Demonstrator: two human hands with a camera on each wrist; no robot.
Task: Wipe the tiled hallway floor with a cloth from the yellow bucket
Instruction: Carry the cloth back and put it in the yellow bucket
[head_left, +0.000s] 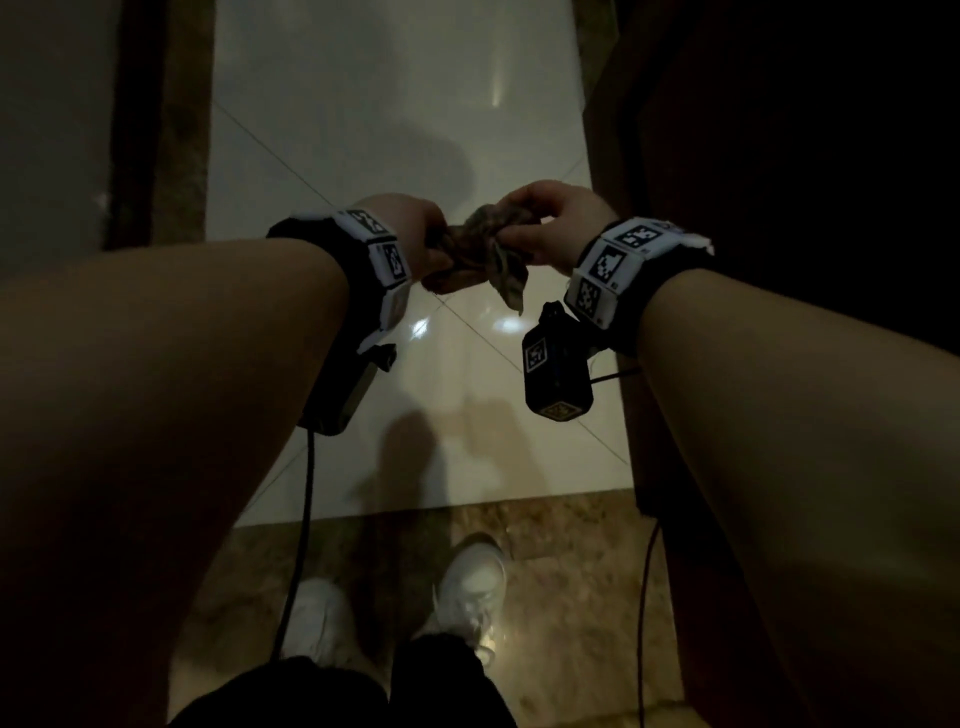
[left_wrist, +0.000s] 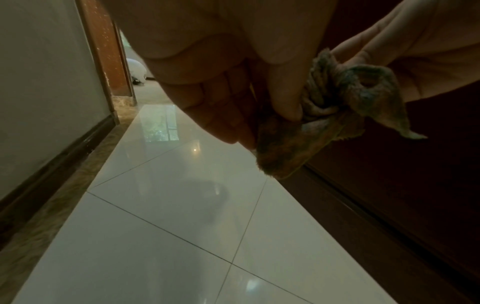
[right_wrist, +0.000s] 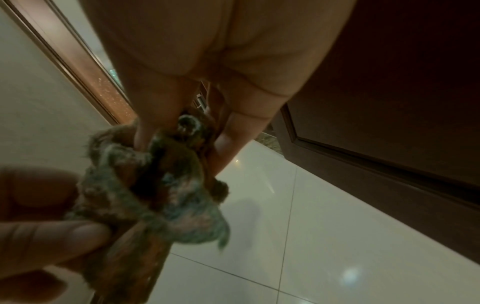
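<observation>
A crumpled brown and grey-green cloth (head_left: 475, 254) hangs in the air between both hands, well above the glossy white tiled floor (head_left: 395, 130). My left hand (head_left: 415, 234) grips its left end, fingers curled round the bunched fabric (left_wrist: 283, 148). My right hand (head_left: 545, 223) pinches the other end from above, fingertips (right_wrist: 141, 133) pressed into the folds of the cloth (right_wrist: 161, 185). A loose corner (head_left: 511, 293) dangles below the right hand. No yellow bucket is in any view.
The hallway is narrow: a pale wall with dark skirting (left_wrist: 52, 156) on the left, a dark wooden door (head_left: 779, 156) on the right. A brown marble strip (head_left: 545, 545) lies under my white shoes (head_left: 470, 582). An open doorway (left_wrist: 135, 70) shows at the far end.
</observation>
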